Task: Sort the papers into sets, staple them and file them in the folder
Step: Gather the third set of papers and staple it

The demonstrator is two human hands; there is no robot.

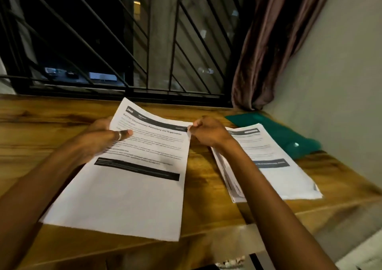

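A printed sheet (132, 187) is held over the wooden bench (41, 125) by both hands, its headed end raised and pointed toward the window bars (103, 42). The left hand (99, 137) is clamped on the sheet's left edge: the thumb (124, 134), on which a ring (119, 135) is worn, is pressed on the printed face, while the fingers are hidden beneath. The top right corner is pinched by the right hand (208, 133), fingers curled. Whether further sheets are held under the top one cannot be told.

A stack of papers (275, 166) is laid flat on the bench to the right, partly covered by the right forearm. A green folder (285, 133) is located just beyond the stack, beside the wall (341, 83). A curtain (268, 52) is hung at the window's right side.
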